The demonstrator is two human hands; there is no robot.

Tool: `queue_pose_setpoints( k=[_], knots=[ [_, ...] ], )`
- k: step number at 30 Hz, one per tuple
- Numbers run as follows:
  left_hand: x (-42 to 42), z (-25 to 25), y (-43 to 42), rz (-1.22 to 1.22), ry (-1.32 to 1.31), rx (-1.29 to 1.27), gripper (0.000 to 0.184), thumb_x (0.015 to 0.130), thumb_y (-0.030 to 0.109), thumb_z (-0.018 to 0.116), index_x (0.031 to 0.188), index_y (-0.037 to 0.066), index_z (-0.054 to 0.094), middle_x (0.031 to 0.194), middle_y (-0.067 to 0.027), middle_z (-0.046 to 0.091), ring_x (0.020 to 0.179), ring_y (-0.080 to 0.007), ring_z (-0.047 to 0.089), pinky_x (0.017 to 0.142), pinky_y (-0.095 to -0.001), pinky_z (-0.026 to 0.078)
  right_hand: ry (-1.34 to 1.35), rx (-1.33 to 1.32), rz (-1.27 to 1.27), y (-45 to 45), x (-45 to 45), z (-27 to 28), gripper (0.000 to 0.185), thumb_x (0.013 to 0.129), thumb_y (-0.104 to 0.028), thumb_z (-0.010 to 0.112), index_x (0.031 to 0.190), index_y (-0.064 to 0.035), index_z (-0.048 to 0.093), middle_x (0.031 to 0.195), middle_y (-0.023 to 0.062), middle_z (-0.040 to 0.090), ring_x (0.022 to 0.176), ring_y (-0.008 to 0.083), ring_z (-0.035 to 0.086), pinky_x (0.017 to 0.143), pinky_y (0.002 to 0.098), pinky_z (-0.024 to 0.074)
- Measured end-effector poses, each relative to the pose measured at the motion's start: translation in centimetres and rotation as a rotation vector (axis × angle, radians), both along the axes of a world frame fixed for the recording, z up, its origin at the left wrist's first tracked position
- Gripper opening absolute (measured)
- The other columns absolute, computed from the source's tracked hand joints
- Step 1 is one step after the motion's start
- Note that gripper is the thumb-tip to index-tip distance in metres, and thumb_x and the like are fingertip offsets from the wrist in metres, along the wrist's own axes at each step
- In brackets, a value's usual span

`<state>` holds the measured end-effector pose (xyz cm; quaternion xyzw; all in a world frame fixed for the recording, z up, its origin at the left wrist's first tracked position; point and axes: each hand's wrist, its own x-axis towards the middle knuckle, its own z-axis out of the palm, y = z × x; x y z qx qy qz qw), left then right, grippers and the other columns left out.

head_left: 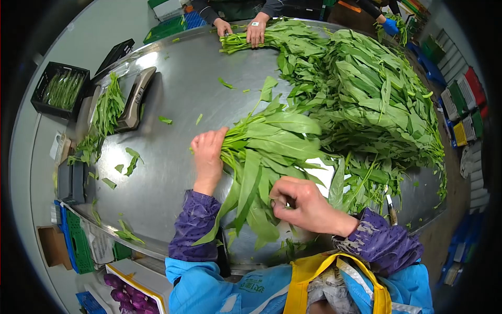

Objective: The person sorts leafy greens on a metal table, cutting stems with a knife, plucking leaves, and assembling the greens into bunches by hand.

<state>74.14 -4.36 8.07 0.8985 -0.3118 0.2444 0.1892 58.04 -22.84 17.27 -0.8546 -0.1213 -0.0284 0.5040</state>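
Observation:
My left hand point(208, 157) is wrapped round the stems of a bunch of water spinach point(282, 141), whose long leaves fan out to the right and down. Close to the bunch's lower right leaves, my right hand point(306, 204) is closed in a pinch; whatever its fingertips hold, if anything, is hidden. A large heap of the same greens point(371, 99) fills the right of the metal table point(183, 89). Loose stems and leaves point(361, 180) lie just beyond my right hand. A knife point(390, 206) rests near my right sleeve.
A scale point(137, 99) bearing greens stands at the left, beside a black crate point(61, 90) of bundles. Across the table, another person's hands point(256, 30) hold stems. A blue-gloved hand point(390, 27) grips greens at far right. Purple vegetables point(130, 295) sit in a box lower left.

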Motion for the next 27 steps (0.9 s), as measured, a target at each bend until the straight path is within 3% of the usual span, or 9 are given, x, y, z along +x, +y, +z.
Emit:
queue_pose_setpoints(
  k=[2,6,8,10,11,12,15,18,27],
  knots=[
    [-0.2,0.7,-0.7,-0.015,0.002,0.023,0.040,0.069,0.000,0.052,0.106,0.013,0.055,0.086,-0.0029,0.051,0.088,-0.0201,0.049,0.083,-0.0364,0.034,0.210,0.104,-0.034,-0.4,-0.2,0.1,0.009,0.069,-0.004,0.058,0.076,-0.0026,0.052,0.064,0.0078,0.048,0.056,0.0200,0.048,0.051,0.0308,0.0391],
    [0.8,0.6,-0.7,-0.001,-0.042,0.158,0.039,0.069,0.001,0.052,0.105,0.015,0.055,0.081,-0.0019,0.049,0.085,-0.0195,0.048,0.082,-0.0368,0.034,0.190,0.130,0.116,-2.6,-2.6,-0.5,0.012,0.070,-0.004,0.057,0.082,-0.0030,0.055,0.065,0.0053,0.050,0.056,0.0163,0.047,0.051,0.0297,0.0382],
    [1.1,0.5,-0.3,0.018,-0.062,0.168,0.039,0.069,0.002,0.052,0.105,0.016,0.054,0.080,-0.0017,0.048,0.084,-0.0193,0.048,0.082,-0.0369,0.034,0.289,0.094,0.146,-3.9,-3.6,1.3,0.017,0.071,-0.006,0.059,0.088,-0.0057,0.060,0.070,0.0046,0.054,0.060,0.0176,0.051,0.054,0.0290,0.0413],
    [1.3,0.6,0.0,0.025,-0.078,0.181,0.039,0.070,0.002,0.052,0.105,0.016,0.054,0.080,-0.0015,0.048,0.083,-0.0190,0.048,0.082,-0.0370,0.034,0.515,-0.157,0.362,-5.1,-4.0,2.7,0.020,0.073,-0.010,0.061,0.093,-0.0090,0.063,0.079,0.0055,0.060,0.068,0.0188,0.057,0.059,0.0286,0.0447],
    [1.3,0.7,0.1,0.027,-0.081,0.208,0.039,0.070,0.002,0.052,0.106,0.017,0.054,0.079,-0.0012,0.048,0.083,-0.0187,0.048,0.082,-0.0370,0.034,0.259,-0.228,0.361,-5.6,-4.6,2.0,0.022,0.074,-0.012,0.063,0.096,-0.0112,0.064,0.086,0.0051,0.062,0.073,0.0203,0.060,0.062,0.0294,0.0470],
    [1.3,0.8,0.0,0.029,-0.085,0.233,0.039,0.070,0.003,0.052,0.106,0.017,0.053,0.079,-0.0010,0.048,0.083,-0.0185,0.049,0.082,-0.0370,0.035,0.262,-0.228,0.353,-5.8,-4.4,1.6,0.022,0.074,-0.012,0.063,0.096,-0.0112,0.064,0.086,0.0051,0.062,0.073,0.0203,0.060,0.062,0.0294,0.0470],
    [1.0,1.4,-0.5,0.001,-0.079,0.221,0.038,0.070,0.002,0.052,0.105,0.016,0.053,0.078,-0.0013,0.047,0.082,-0.0186,0.049,0.082,-0.0369,0.035,0.147,-0.030,-0.010,-6.2,-2.3,2.6,0.020,0.075,-0.009,0.061,0.095,-0.0092,0.064,0.086,0.0058,0.063,0.073,0.0231,0.060,0.062,0.0296,0.0474],
    [0.5,2.0,-1.0,-0.042,-0.077,0.229,0.037,0.070,0.003,0.052,0.104,0.016,0.053,0.077,-0.0015,0.047,0.081,-0.0185,0.049,0.081,-0.0368,0.035,-0.092,-0.107,-0.055,-5.1,0.6,2.4,0.017,0.075,-0.010,0.061,0.092,-0.0078,0.064,0.079,0.0064,0.059,0.069,0.0245,0.058,0.059,0.0309,0.0463],
    [-0.8,3.1,-1.8,-0.082,-0.102,0.193,0.035,0.071,0.006,0.052,0.104,0.015,0.054,0.079,0.0000,0.050,0.083,-0.0167,0.051,0.080,-0.0360,0.035,-0.087,-0.469,-0.064,-4.9,4.5,-0.5,0.013,0.077,-0.018,0.060,0.085,-0.0077,0.064,0.073,0.0074,0.054,0.070,0.0267,0.056,0.059,0.0375,0.0447]
  ],
)
